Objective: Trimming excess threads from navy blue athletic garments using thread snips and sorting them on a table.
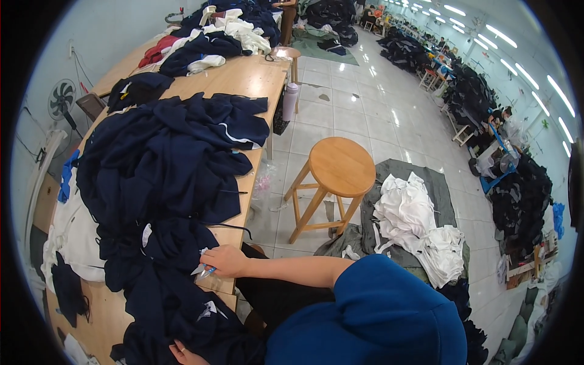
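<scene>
- Workshop desk (258, 72): a navy pile (164, 152) is lying at ten o'clock, done or pending unclear.
- At seven, the closed right hand (224, 261) is gripping snips (209, 272); the left hand (187, 356) is touching a seemingly unfinished garment (179, 316), grip unclear.

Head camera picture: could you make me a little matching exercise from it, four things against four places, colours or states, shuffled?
Things:
1. Right hand
2. Nearest stool
3. Bottle
4. White cloth pile

Descriptions:
A. Pale purple
B. Holding the blue-handled snips
C. Lying on a grey sheet on the floor
D. Light wood with a round top

Right pairs: 1-B, 2-D, 3-A, 4-C.
</scene>
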### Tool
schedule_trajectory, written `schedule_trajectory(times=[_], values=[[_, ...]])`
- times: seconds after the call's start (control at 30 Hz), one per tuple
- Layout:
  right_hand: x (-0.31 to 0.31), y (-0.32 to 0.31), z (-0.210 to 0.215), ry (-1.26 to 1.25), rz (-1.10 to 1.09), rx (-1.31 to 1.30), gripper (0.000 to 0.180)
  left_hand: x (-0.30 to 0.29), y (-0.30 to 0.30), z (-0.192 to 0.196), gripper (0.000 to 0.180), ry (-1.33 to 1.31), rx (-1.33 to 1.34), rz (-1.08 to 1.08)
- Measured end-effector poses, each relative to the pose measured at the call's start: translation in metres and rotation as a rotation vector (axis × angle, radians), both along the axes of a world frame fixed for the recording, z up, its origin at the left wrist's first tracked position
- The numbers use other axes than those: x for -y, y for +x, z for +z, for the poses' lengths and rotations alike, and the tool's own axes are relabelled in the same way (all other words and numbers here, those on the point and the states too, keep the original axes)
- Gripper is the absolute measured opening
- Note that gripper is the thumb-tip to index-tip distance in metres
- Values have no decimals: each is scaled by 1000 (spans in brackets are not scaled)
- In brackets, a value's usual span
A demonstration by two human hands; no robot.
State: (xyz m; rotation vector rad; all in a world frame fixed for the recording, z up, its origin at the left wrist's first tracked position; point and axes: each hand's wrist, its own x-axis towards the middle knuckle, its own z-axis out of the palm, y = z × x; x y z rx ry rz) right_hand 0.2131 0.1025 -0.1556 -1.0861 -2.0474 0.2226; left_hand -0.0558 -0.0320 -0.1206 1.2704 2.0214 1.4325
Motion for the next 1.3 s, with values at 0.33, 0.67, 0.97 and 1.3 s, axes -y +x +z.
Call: schedule_trajectory(times=[0.33, 0.67, 0.97, 1.3], values=[[0, -1, 0, 9, -12, 1, 16, 0, -6, -6, 31, -3, -15, -25], [0, -1, 1, -27, -4, 9, 20, -1, -7, -10, 30, 48, -26, -38], [1, -2, 1, -41, -7, 9, 24, -1, -2, 0, 29, 3, 46, -25], [0, -4, 1, -38, -9, 3, 23, 1, -6, -1, 31, -44, 11, -9]])
